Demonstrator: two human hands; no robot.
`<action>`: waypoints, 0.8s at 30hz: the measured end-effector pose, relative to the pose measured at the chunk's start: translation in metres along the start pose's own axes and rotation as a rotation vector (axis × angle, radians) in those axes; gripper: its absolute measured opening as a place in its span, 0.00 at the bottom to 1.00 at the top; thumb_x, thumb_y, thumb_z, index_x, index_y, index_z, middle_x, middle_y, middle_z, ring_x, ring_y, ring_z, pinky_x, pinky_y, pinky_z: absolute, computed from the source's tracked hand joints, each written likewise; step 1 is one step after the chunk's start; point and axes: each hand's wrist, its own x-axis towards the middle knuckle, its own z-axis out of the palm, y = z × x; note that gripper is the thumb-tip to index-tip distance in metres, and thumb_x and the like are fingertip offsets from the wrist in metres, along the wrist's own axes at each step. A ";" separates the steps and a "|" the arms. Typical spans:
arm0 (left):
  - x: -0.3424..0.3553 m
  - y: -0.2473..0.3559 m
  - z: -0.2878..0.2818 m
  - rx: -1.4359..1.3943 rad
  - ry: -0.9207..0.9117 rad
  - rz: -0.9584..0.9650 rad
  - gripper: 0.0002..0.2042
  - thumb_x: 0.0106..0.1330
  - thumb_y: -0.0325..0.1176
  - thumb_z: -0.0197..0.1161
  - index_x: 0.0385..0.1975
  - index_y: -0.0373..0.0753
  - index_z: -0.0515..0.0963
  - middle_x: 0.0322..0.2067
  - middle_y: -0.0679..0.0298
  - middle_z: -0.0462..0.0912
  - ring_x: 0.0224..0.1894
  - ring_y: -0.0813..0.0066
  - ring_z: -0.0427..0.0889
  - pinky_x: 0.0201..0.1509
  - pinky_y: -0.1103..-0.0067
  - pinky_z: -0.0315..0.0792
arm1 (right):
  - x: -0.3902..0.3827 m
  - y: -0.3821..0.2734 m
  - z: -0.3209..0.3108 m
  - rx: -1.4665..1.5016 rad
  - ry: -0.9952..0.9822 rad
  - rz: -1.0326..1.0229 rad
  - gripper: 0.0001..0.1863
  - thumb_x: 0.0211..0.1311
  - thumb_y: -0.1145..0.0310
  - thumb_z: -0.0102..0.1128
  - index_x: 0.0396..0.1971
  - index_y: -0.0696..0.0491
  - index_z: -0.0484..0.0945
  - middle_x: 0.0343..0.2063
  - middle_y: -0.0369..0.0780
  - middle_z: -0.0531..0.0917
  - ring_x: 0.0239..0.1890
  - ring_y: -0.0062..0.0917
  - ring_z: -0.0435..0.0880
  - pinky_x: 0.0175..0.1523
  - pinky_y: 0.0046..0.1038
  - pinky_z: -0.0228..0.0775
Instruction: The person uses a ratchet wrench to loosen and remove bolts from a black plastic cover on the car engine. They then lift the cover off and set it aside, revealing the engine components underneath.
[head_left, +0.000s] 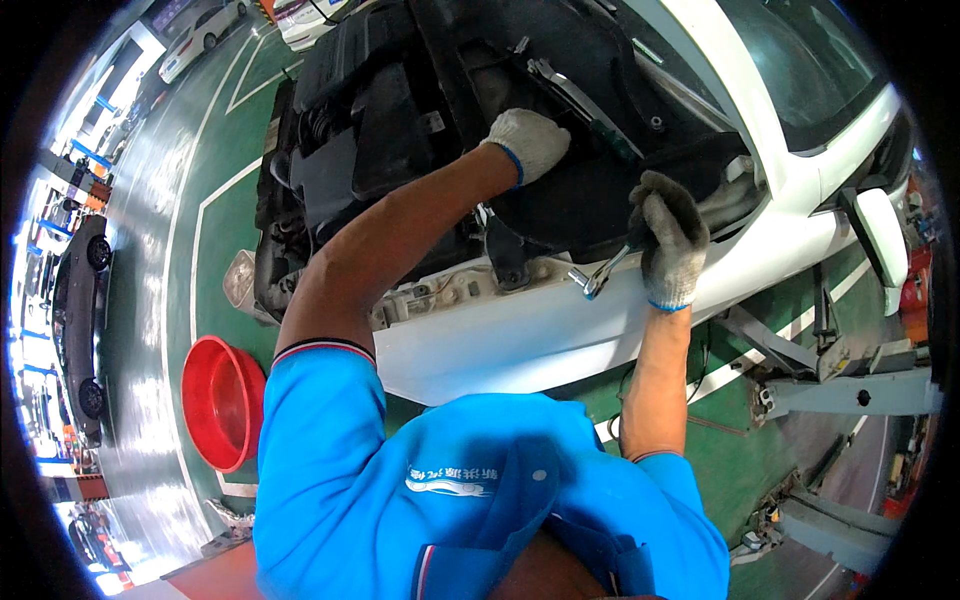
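Here, ratchet wrench (600,276) in right hand (668,240), head down-left.

a car repair workshop: a white car (560,330) with its engine bay open sits raised on a grey lift (850,390) over a green painted floor (215,130) with white bay lines. other cars (80,330) stand parked along the side, and a red basin (222,400) sits on the floor.

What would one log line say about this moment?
left hand: flat on black engine cover | right hand: gripping ratchet wrench | white car: hood open
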 end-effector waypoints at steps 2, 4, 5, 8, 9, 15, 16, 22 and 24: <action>0.002 0.001 -0.002 -0.018 -0.005 -0.018 0.10 0.69 0.30 0.59 0.45 0.38 0.83 0.39 0.52 0.87 0.44 0.52 0.88 0.46 0.60 0.83 | -0.001 -0.004 0.003 0.042 0.020 0.036 0.15 0.65 0.76 0.64 0.51 0.59 0.84 0.40 0.41 0.88 0.39 0.22 0.84 0.42 0.20 0.75; 0.000 0.000 0.002 -0.053 -0.018 -0.060 0.09 0.68 0.32 0.59 0.41 0.39 0.85 0.37 0.52 0.89 0.44 0.52 0.89 0.46 0.60 0.83 | -0.001 -0.004 0.002 0.042 0.024 0.042 0.15 0.65 0.76 0.64 0.51 0.59 0.84 0.41 0.41 0.88 0.40 0.22 0.85 0.42 0.21 0.75; -0.001 0.000 0.002 -0.051 -0.004 -0.065 0.09 0.68 0.32 0.60 0.41 0.39 0.85 0.38 0.52 0.89 0.44 0.52 0.89 0.46 0.61 0.83 | -0.001 -0.003 0.001 0.021 0.018 0.029 0.15 0.65 0.76 0.64 0.51 0.59 0.84 0.41 0.41 0.88 0.40 0.22 0.85 0.42 0.21 0.75; -0.003 0.003 -0.002 -0.045 0.000 -0.080 0.10 0.68 0.33 0.61 0.42 0.39 0.86 0.39 0.53 0.89 0.45 0.53 0.89 0.46 0.61 0.83 | -0.001 -0.001 0.001 -0.001 0.012 -0.006 0.15 0.65 0.76 0.64 0.51 0.59 0.84 0.41 0.42 0.88 0.40 0.22 0.85 0.42 0.20 0.75; -0.004 0.003 -0.005 -0.037 -0.024 -0.084 0.10 0.68 0.33 0.61 0.43 0.40 0.86 0.39 0.53 0.88 0.45 0.53 0.89 0.47 0.61 0.83 | -0.001 -0.001 0.001 -0.002 0.011 -0.017 0.15 0.65 0.76 0.64 0.51 0.60 0.84 0.41 0.42 0.88 0.40 0.22 0.85 0.42 0.20 0.75; -0.002 0.002 -0.004 -0.020 -0.058 -0.073 0.12 0.68 0.29 0.58 0.48 0.40 0.84 0.41 0.52 0.87 0.47 0.53 0.88 0.48 0.60 0.83 | -0.001 0.000 -0.004 0.024 -0.009 0.024 0.16 0.67 0.76 0.64 0.53 0.61 0.82 0.45 0.45 0.88 0.47 0.29 0.86 0.54 0.28 0.79; 0.000 0.001 -0.005 -0.015 -0.059 -0.059 0.13 0.69 0.27 0.56 0.49 0.40 0.83 0.41 0.51 0.87 0.47 0.53 0.88 0.48 0.60 0.83 | 0.000 0.000 -0.004 0.004 -0.008 0.024 0.16 0.67 0.76 0.64 0.53 0.61 0.82 0.45 0.44 0.88 0.47 0.29 0.86 0.54 0.28 0.79; 0.001 -0.012 -0.002 -0.012 -0.031 -0.005 0.12 0.68 0.28 0.58 0.48 0.41 0.84 0.41 0.50 0.87 0.47 0.52 0.87 0.48 0.60 0.83 | -0.003 -0.008 0.001 -0.032 -0.001 0.055 0.16 0.66 0.75 0.64 0.52 0.60 0.83 0.43 0.43 0.88 0.43 0.25 0.85 0.49 0.25 0.77; 0.005 -0.011 -0.004 -0.017 -0.047 0.032 0.12 0.68 0.30 0.58 0.46 0.41 0.84 0.40 0.49 0.86 0.47 0.50 0.87 0.49 0.59 0.82 | -0.004 -0.009 0.005 -0.069 0.003 0.006 0.16 0.65 0.75 0.63 0.52 0.59 0.83 0.40 0.42 0.88 0.37 0.21 0.83 0.40 0.21 0.74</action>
